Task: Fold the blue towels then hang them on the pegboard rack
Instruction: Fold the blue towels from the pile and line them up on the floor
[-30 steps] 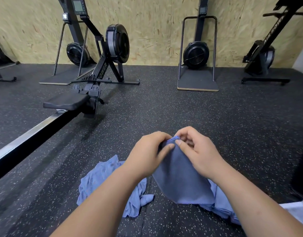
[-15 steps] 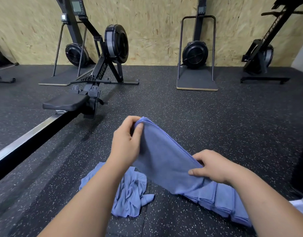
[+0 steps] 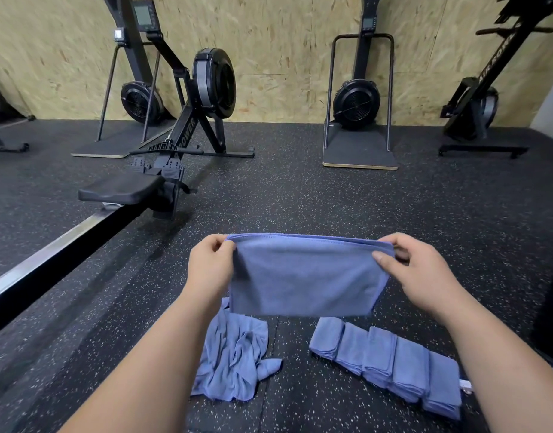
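Note:
A blue towel [image 3: 303,276], doubled over, hangs stretched flat in front of me above the floor. My left hand [image 3: 209,267] pinches its upper left corner and my right hand [image 3: 415,270] pinches its upper right corner. Below it on the floor, a crumpled blue towel [image 3: 234,360] lies to the left. A row of several folded blue towels [image 3: 390,364] lies to the right. No pegboard rack is in view.
The floor [image 3: 331,207] is black speckled rubber. A rowing machine [image 3: 162,170] with its long rail runs along the left. Two ski-type machines [image 3: 359,101] and another rower stand against the wooden wall at the back.
My hands were together at one towel corner. They have moved apart, the right sliding along the edge, and the towel is now held up and stretched wide between them.

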